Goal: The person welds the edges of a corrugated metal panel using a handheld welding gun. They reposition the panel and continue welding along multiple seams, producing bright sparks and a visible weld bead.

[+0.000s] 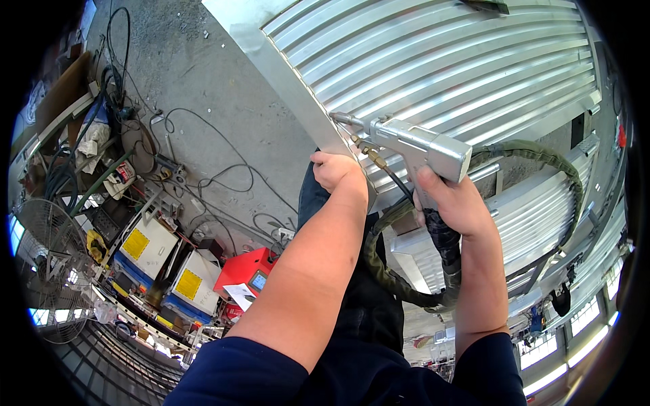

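Note:
My right hand (460,203) is wrapped round the grip of a silver pistol-shaped handheld laser welding gun (423,143). Its nozzle points left and meets the seam where the corrugated metal panel (433,74) joins its flat border strip (298,88). Under the barrel, a brass-fitted thin feed tube (374,159) slants toward the nozzle tip. A thick, sleeved hose (575,183) loops from the gun round my right forearm. At the panel's near left corner, my left hand (335,170) is closed over the strip's edge, thumb on top; its other fingers are partly hidden.
Black cables (237,162) trail over the concrete floor at left. A red machine with a small screen (254,274) stands near white cabinets with yellow labels (189,284). A large caged fan (51,237) is at far left. Another ribbed panel (528,216) lies at right.

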A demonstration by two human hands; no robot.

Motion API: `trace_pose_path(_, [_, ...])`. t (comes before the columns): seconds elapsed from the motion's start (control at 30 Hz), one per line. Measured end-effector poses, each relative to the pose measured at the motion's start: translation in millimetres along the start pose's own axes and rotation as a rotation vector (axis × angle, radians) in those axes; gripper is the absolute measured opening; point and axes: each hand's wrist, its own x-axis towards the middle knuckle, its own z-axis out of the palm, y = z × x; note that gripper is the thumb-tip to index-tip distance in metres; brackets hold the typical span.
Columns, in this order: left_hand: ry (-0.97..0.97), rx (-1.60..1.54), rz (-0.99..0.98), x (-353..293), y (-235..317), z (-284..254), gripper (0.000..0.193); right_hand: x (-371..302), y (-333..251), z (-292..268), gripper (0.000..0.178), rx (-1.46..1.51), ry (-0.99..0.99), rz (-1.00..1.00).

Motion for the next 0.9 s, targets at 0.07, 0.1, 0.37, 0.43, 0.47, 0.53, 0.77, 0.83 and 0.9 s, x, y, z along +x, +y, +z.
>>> trace_pose_path(0.07, [-0.008, -0.008, 0.003, 0.0, 0.8, -1.1, 0.063, 1.2, -1.6, 0.0, 0.047, -0.020, -0.005, 0.044])
trace_pose_path(0.1, [0.002, -0.005, 0.005, 1.7, -0.2, -0.1, 0.063, 1.7, -1.9, 0.2, 0.047, -0.031, -0.008, 0.066])
trace_pose_path(0.37, [0.053, -0.017, 0.012, -0.2, 0.6, 1.6, 0.061, 5.1, -0.1, 8.1, 0.045, -0.030, 0.033, 0.028])
trace_pose_path(0.43, [0.046, -0.022, 0.004, -0.2, 0.4, 1.5, 0.061, 5.3, 0.1, 10.0, 0.043, -0.036, 0.039, 0.010])
trace_pose_path(0.47, [0.042, -0.023, 0.001, -0.4, 0.5, 1.5, 0.061, 5.1, -0.7, 10.2, 0.043, -0.044, 0.033, 0.013])
trace_pose_path(0.53, [0.023, 0.000, -0.001, -0.8, 0.1, 0.9, 0.062, 5.3, -0.7, 11.2, 0.043, -0.058, 0.028, 0.011])
trace_pose_path(0.77, [0.004, -0.025, -0.029, 25.0, -15.7, 16.0, 0.060, 7.1, -5.3, 11.0, 0.045, -0.094, -0.017, -0.003])
trace_pose_path(0.83, [0.026, 0.038, 0.016, 18.0, -12.4, 12.4, 0.060, 6.7, -5.6, 10.5, 0.045, -0.099, -0.014, 0.000])
trace_pose_path(0.9, [0.034, 0.084, 0.052, 16.7, -12.2, 11.0, 0.059, 6.2, -5.3, 11.2, 0.046, -0.098, -0.019, -0.011])
